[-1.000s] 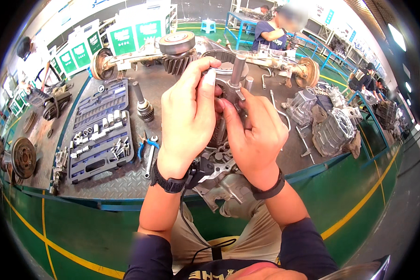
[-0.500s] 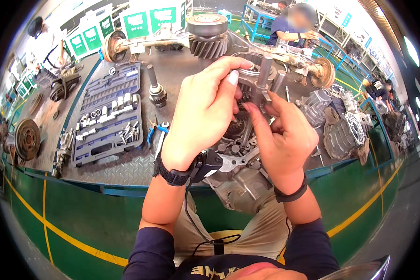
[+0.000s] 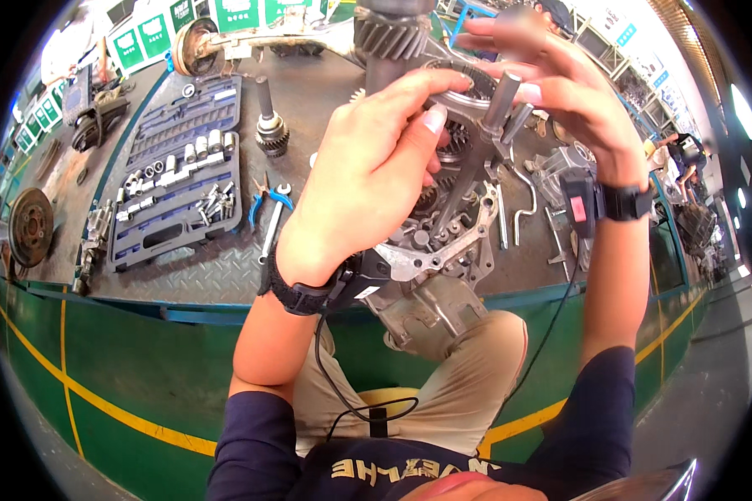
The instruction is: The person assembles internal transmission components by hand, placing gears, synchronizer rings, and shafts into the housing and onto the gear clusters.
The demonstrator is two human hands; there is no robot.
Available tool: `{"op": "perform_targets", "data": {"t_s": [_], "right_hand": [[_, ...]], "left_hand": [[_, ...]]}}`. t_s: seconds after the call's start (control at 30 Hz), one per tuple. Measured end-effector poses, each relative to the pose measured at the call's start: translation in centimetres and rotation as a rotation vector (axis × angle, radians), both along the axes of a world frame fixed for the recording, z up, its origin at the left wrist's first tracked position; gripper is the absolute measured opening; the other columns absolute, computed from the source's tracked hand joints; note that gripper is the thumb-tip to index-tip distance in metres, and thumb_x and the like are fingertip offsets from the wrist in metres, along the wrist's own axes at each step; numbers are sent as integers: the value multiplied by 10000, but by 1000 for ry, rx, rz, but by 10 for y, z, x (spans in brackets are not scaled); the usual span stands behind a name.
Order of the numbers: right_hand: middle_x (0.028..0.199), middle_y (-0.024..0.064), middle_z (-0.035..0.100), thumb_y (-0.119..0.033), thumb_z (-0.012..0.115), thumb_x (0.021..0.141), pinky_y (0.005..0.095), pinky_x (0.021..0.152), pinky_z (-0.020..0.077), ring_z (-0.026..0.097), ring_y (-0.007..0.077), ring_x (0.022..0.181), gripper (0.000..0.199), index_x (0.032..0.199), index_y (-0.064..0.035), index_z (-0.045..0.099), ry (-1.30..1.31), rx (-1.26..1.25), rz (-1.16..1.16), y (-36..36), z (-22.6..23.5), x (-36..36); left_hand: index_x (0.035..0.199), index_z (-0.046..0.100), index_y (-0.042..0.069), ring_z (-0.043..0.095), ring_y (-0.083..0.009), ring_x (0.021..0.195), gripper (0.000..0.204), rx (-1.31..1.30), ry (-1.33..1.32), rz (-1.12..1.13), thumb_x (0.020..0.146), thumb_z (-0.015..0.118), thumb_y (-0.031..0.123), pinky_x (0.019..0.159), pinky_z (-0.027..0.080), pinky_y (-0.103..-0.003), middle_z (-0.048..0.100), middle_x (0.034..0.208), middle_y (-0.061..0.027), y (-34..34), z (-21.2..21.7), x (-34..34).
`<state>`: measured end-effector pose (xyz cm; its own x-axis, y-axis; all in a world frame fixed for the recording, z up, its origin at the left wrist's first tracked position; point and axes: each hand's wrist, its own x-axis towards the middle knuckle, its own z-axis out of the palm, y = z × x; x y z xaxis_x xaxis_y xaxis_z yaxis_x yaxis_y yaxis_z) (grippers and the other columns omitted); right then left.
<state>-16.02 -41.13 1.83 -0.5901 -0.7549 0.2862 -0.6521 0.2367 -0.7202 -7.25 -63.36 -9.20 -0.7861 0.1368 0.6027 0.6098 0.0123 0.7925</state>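
Grey metal: we see a cast gearbox housing [image 3: 443,250] resting at the near edge of the tabletop [image 3: 226,271], tipped toward our lap, with gears and a shaft showing inside it.
Where the work sits: the housing overhangs the tabletop's green front edge just above our knees, so its open face turns up to us and both hands can get at it.
Left hand: our left hand [image 3: 368,179] is raised over the housing, wrist bent, fingers curled narrow, with thumb and fingertips pinching the rim of a steel ring [image 3: 468,88] at the top of the gear stack.
Right hand: our right hand [image 3: 560,92] is lifted beside it, fingers spread wide and holding nothing; its fingers lie close to the upright shift rod [image 3: 500,104], but we cannot tell whether they touch it.
Why held so: we judge that the pinch steadies the ring level over the gears while the other hand stands free.
Arms: both forearms rise steeply from the lower edge, each with a black wrist device and a cable.
Around: an open socket set [image 3: 171,179] lies well to the left, blue-handled pliers [image 3: 269,200] and a spanner [image 3: 273,225] between it and the housing, and a large helical gear [image 3: 390,35] stands behind.
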Motion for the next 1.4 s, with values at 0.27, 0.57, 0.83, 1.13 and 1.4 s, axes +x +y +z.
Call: {"op": "perform_targets", "data": {"t_s": [0.27,0.57,0.83,1.13,1.4], "right_hand": [[1399,163,597,124,648,764,306,939,566,651,186,1147,757,1495,54,464,182,182,226,-15,0,7],[1395,186,610,74,664,736,283,987,521,589,168,1228,786,1494,77,456,-203,230,219,-28,13,20],[1337,189,650,-90,770,726,360,1054,498,620,252,1199,770,1440,63,526,172,334,95,-27,16,30],[1269,197,685,-217,814,692,368,991,543,656,249,1130,807,1392,93,558,-104,518,5,-41,53,33],[1327,194,655,-236,815,706,436,1057,521,624,274,1220,806,1416,40,551,330,459,-9,-27,25,41]], "left_hand": [[1434,569,37,619,-120,833,441,-72,129,35,1004,475,69,739,545,-269,636,958,-62,-4,-14,-4],[1500,412,41,639,-147,893,539,29,76,40,979,549,16,779,541,-274,642,1014,-88,-2,-21,13],[1057,659,-22,720,-168,774,210,-319,72,133,888,754,57,727,564,-290,727,895,-101,1,-16,32],[1047,724,-1,632,-128,644,141,-339,87,230,937,731,87,620,492,-272,734,795,-118,14,-32,14],[1039,707,-8,667,-342,694,145,-414,228,285,946,700,103,632,515,-344,690,839,-162,18,-41,10]]}}
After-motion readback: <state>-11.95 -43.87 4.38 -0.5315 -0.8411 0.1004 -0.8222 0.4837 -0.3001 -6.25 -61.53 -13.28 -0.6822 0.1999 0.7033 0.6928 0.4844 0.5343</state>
